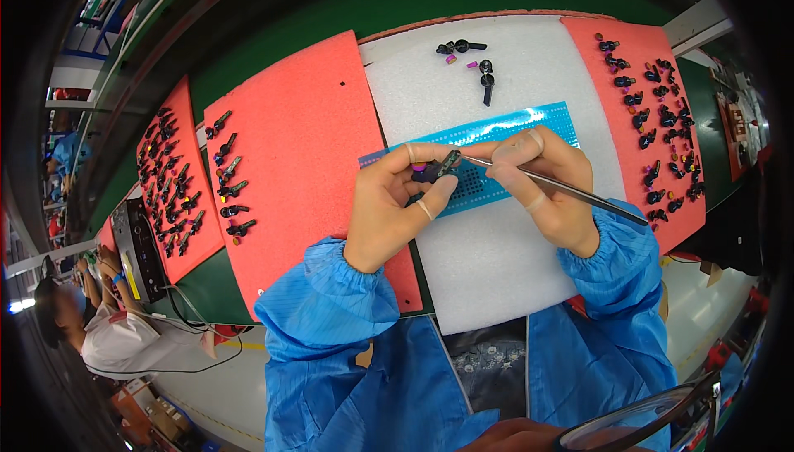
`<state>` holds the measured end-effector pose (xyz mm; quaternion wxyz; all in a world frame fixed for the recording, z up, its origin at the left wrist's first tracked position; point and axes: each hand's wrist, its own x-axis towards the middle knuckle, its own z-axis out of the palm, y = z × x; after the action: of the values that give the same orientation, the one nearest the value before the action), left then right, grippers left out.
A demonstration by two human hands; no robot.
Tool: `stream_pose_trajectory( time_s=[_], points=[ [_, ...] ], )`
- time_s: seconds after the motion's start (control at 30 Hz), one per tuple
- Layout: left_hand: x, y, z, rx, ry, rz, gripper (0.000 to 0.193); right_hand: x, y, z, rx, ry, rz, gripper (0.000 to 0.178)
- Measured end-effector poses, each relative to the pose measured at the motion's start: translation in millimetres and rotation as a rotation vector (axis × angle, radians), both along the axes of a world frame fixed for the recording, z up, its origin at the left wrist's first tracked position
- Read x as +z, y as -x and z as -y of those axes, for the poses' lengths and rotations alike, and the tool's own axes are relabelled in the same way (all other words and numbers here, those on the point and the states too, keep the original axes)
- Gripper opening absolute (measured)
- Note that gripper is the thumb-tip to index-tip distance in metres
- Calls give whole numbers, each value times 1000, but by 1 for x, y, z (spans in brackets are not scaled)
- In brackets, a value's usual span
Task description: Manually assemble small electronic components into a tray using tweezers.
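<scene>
My left hand (393, 208), with finger cots on its fingertips, pinches a small black electronic part (447, 162) that has a stubby stem and a purple piece beside it. In my right hand (546, 183), also in finger cots, is a pair of slim metal tweezers (571, 192), held like a pen. Their tip meets the upper end of the part or lies just beside it; I cannot tell which. Beneath both hands lies a shiny blue sheet (529, 119) with rows of small dots and dark squares. It rests on a white foam mat (488, 270).
Two similar black parts (486, 80) lie farther up the white mat. Pink foam mats (298, 121) flank it, with many more black parts (653, 121) at right and in rows at left. A black box (136, 245) stands far left, near another person (124, 328). Eyeglasses (637, 419) intrude at lower right.
</scene>
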<state>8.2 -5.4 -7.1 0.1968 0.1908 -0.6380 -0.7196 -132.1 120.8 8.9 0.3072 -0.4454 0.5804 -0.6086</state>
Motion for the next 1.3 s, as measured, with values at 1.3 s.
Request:
stream_pose_trajectory(
  time_s=[1.3],
  points=[
    [0,-1,7,64,132,63,28,-19,19,5,27,-391,121,11]
  ],
)
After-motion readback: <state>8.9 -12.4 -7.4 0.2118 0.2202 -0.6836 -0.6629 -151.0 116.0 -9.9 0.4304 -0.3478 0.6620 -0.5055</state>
